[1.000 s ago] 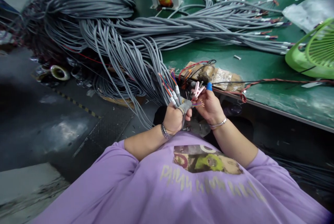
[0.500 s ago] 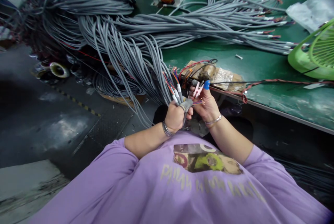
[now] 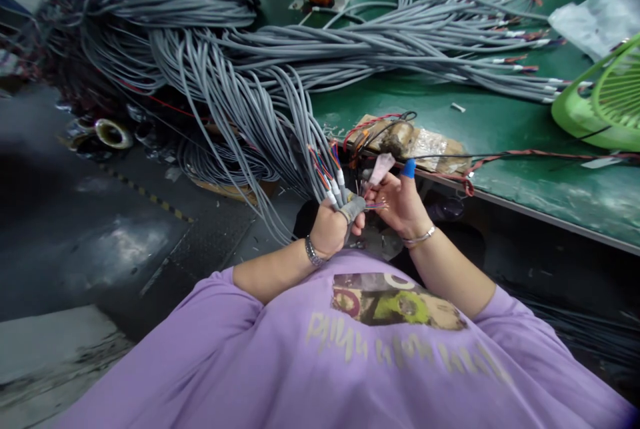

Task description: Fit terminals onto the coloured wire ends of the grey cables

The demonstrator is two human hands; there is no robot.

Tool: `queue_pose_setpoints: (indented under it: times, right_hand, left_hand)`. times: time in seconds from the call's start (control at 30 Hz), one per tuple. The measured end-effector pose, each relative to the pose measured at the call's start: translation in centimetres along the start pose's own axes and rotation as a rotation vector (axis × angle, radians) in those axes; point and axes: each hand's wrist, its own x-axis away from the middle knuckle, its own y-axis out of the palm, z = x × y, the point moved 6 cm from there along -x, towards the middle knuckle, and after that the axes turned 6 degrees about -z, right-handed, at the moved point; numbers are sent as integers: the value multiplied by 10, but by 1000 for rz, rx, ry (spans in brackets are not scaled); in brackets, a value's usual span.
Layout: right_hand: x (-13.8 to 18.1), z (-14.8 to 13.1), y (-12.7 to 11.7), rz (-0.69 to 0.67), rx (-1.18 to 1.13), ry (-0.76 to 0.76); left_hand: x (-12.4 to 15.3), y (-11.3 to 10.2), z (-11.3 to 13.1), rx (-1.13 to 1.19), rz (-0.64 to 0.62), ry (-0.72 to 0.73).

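My left hand [image 3: 331,228] is closed in a fist round the ends of a few grey cables [image 3: 327,176], whose coloured inner wires stick up above my knuckles; a grey wrap covers its forefinger. My right hand [image 3: 400,202] sits right beside it, fingers pinched on the thin coloured wire ends [image 3: 374,204] and on a small pink clip [image 3: 379,168]. A blue cap covers one right fingertip. Both hands hover just in front of the green table's near edge [image 3: 525,209].
A huge bundle of grey cables [image 3: 225,56] drapes from the green table down to the floor at left. A lime-green fan [image 3: 607,102] stands at right, a clear plastic bag [image 3: 595,16] behind it. A taped cardboard pad with red and black wires [image 3: 405,139] lies at the table edge.
My right hand has shifted slightly, its blue-capped finger now lower and further right; the pink clip looks blurred from motion. My left hand keeps its grip on the cables.
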Motion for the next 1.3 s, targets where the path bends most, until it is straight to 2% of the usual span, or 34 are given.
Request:
queue_pose_setpoints:
  times: [0.1, 0.17, 0.33, 0.47, 0.53, 0.63, 0.73, 0.8, 0.9, 0.97, 1.13, 1.2, 1.3]
  right_hand:
    - [12, 0, -5, -127, 157, 129]
    - [18, -3, -8, -164, 246, 145]
    - [28, -13, 3, -180, 370, 39]
    - [34, -14, 18, -250, 470, 4]
    - [36, -17, 16, -242, 526, -25]
    - [39, -22, 0, -137, 564, -101]
    - [43, -15, -14, -64, 505, -101]
    - [46, -6, -16, -9, 460, -106]
    - [51, -1, -11, 115, 356, -222]
    - [49, 2, -1, 90, 296, -220]
    - [36, 4, 24, -115, 277, -77]
    - [32, 3, 29, -141, 289, -53]
    - [28, 1, 30, -86, 320, -60]
  left_hand:
    - [3, -4, -5, -99, -59, 16]
    - [4, -5, -8, -154, -105, 19]
    - [3, 2, -5, -206, -225, -22]
    - [0, 7, -8, -246, -355, -193]
    - [-1, 7, -10, -257, -389, -244]
    - [-2, 4, -10, -227, -351, -199]
    - [-4, 0, -9, -107, -218, -129]
    - [-4, -1, -10, -49, -166, -116]
    - [-5, 0, -12, -23, -175, -114]
    - [-5, -1, -13, -23, -213, -130]
    - [-2, -7, -15, -68, -333, -164]
    - [-1, -10, -15, -61, -301, -137]
    - [-2, -13, -14, 23, -193, -98]
